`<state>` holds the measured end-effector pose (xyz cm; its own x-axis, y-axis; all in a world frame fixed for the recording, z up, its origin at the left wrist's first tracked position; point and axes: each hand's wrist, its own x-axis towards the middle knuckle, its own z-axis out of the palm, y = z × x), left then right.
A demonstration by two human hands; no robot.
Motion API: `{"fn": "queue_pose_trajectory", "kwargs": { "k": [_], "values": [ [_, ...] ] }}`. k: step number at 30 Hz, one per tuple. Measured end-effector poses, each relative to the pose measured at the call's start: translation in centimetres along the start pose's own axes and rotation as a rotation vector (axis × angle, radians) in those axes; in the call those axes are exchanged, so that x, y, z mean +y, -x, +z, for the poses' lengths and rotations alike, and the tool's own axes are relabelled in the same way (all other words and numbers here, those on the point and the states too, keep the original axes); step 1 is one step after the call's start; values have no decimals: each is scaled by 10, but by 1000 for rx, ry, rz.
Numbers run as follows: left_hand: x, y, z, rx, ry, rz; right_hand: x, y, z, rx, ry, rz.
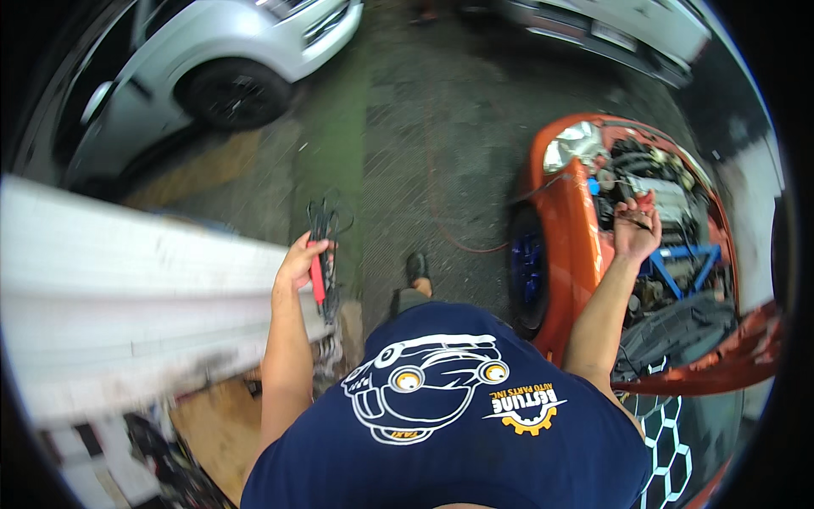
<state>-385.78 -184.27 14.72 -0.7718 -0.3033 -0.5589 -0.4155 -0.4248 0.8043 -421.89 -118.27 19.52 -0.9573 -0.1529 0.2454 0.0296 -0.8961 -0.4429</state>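
Observation:
My left hand (298,261) is closed around a slim red-and-black handheld tool (318,273) with a bundle of looped black cable (324,222) beside and above it. Over the engine bay (657,191) of the orange car, my right hand (637,233) has its fingers curled in. A small red piece (646,202) shows at its fingertips, and something thin and dark crosses the fingers; the kind is too blurred to tell. The car's orange fender (568,246) lies just left of my right forearm.
A silver car (212,42) stands at the far left, another light vehicle (610,34) at the far right. A white surface (144,288) runs along my left, with a brown cardboard piece (216,433) below. A thin red hose (466,248) crosses the dark floor.

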Motion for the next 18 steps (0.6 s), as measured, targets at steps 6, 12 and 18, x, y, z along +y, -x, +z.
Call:
{"fn": "queue_pose_trajectory", "kwargs": {
  "k": [6, 12, 18],
  "values": [
    [123, -233, 45, -186, -401, -200, -41, -78, 10, 184, 227, -315],
    [227, -425, 154, -140, -214, -37, -79, -112, -14, 544, 553, -557],
    [323, -575, 253, -190, -290, 180, -64, -247, -58, 674, 942, -70]
  ]
}}
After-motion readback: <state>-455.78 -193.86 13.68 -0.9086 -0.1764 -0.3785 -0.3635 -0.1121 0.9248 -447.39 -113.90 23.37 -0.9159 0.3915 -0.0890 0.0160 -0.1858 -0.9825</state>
